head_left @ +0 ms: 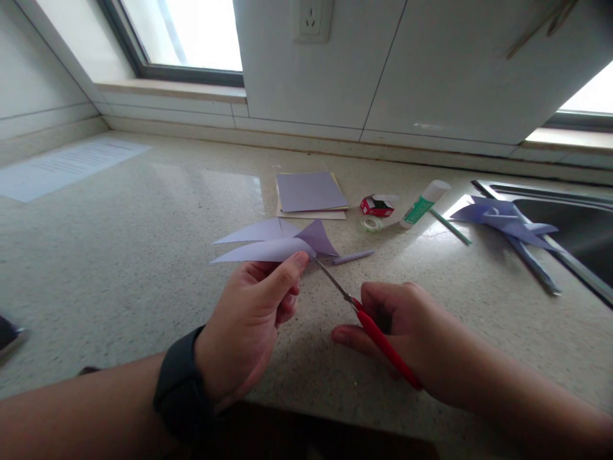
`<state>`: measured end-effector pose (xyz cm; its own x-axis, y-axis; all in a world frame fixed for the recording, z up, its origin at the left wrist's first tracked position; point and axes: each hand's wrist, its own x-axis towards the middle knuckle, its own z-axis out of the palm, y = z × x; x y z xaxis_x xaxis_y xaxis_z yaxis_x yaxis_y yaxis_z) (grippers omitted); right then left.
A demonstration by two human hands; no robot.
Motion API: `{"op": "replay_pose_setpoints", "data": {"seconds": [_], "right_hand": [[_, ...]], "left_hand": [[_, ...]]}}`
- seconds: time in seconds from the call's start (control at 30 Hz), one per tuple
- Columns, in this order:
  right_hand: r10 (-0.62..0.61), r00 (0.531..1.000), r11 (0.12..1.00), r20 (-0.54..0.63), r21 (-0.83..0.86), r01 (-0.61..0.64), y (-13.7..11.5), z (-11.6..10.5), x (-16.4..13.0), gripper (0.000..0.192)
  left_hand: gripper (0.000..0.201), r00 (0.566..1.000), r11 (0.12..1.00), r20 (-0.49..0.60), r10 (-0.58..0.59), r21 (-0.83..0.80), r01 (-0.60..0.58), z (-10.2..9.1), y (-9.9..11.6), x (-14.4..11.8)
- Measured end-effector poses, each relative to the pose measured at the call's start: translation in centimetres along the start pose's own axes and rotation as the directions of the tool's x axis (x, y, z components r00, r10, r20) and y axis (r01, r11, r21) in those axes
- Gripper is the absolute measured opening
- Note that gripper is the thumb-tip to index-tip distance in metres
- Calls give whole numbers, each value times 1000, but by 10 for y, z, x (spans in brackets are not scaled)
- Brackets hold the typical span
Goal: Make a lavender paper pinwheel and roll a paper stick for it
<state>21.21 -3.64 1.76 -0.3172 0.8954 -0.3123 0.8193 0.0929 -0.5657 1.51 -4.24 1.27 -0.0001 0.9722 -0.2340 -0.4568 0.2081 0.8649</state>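
A: Nearest item?
B: Dark watch (179, 386) on the left wrist, near the front of the counter (143, 268).

A: Hands?
B: Left hand (261, 313) has a narrow pinch on the cut purple paper (261, 249), thumb on top near its right part. Right hand (407, 326) is wrapped round the red handles of the scissors (353, 301). Which fingers sit in the loops: can't tell.

A: Where's the paper?
B: Mid-view, in front of the left hand, long points facing left. Scissor blades reach it beside the left thumb; tips hidden, so can't tell how far in they are.

A: Just beyond?
B: Small purple paper roll (353, 257), lying right of the paper. Off to the right, a curled purple paper shape (498, 216) with a silvery stick (534, 267) under it, at the edge of the sink (579, 223).

A: Further back?
B: Green stick (453, 228), then the glue stick (424, 204), tilted in view. Left of that, tape roll (371, 223) just in front of a red and black box (377, 206). Left again, a paper stack (311, 191), purple sheet on top.

A: Far end?
B: Printed sheet (71, 166) at far left, text unreadable. Socket (310, 18) on the wall.
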Motion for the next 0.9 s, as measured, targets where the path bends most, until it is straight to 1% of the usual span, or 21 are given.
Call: {"op": "replay_pose_setpoints", "data": {"seconds": [0.23,0.37,0.67,0.9], "right_hand": [[-16,1000,1000,-1,14,16,-3,-1,0,63],[-3,1000,1000,-4,24,3,-1,0,-1,61],[8,1000,1000,-5,18,-8,-6,-1,0,64],[-11,1000,1000,-13,22,11,-2,2,-1,59]], "left_hand": [[30,1000,1000,12,2,-4,-2,1,0,1],[32,1000,1000,10,-5,-4,5,2,1,-1],[27,1000,1000,13,-4,-26,4,2,0,1],[31,1000,999,15,-9,-38,10,1,0,1]]}}
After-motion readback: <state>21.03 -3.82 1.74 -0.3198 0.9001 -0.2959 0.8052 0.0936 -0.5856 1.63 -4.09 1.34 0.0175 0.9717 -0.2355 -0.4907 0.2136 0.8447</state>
